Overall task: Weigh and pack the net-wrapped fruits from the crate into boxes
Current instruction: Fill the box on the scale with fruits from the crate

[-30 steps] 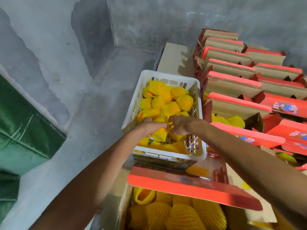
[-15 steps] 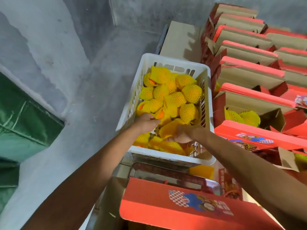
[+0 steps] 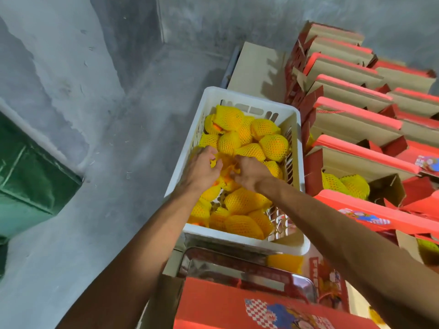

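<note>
While inside crate (image 3: pixel 247 100) (walled): hands.

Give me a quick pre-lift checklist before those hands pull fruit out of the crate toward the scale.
1. Left hand on a net-wrapped fruit: ok, fingers curl into the yellow netting.
2. Right hand gripping: ok, fingers curl into the netting; whether on the same fruit, cannot tell.
3. Fruit free of its neighbours: cannot tell, the pile is tight and blurred.
4. White crate steady: cannot tell.
5. Metal scale tray clear: cannot tell, the red box flap hides its near part.
6. Open box to the right has room: ok, only a few fruits inside.
</note>
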The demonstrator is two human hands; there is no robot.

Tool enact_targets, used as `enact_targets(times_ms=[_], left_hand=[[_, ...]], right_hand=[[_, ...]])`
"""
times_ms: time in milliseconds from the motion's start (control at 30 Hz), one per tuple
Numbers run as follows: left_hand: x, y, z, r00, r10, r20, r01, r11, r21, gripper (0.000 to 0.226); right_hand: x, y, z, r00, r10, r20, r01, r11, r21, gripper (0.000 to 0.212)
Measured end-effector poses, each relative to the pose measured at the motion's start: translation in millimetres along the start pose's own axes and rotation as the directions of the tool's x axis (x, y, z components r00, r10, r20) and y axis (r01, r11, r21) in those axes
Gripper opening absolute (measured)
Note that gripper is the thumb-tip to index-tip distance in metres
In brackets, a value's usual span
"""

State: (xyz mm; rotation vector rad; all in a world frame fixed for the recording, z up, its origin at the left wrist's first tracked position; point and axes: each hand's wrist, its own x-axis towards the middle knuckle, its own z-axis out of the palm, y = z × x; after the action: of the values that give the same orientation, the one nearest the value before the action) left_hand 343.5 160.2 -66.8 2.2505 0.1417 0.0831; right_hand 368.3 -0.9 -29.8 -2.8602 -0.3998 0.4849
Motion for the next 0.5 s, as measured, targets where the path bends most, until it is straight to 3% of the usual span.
enact_targets(times_ms=[233, 367, 500], left_hand=[[39, 4, 8, 0.997, 0.08, -0.019, -0.076, 0.982, 0.175, 0.045], [47, -2, 11, 0.995, 0.099, -0.016, -0.093, 0.974, 0.204, 0.042], [50, -8, 12, 0.996, 0.086, -0.036, -0.079, 0.983, 0.169, 0.04]], right_hand=[[87, -12, -26, 0.957, -0.181, -0.228, 0.103, 0.943, -0.316, 0.061], [144, -14, -37, 0.944, -0.25, -0.216, 0.128, 0.879, -0.458, 0.078], [170, -11, -35, 0.965, -0.19, -0.18, 0.102, 0.905, -0.412, 0.081]])
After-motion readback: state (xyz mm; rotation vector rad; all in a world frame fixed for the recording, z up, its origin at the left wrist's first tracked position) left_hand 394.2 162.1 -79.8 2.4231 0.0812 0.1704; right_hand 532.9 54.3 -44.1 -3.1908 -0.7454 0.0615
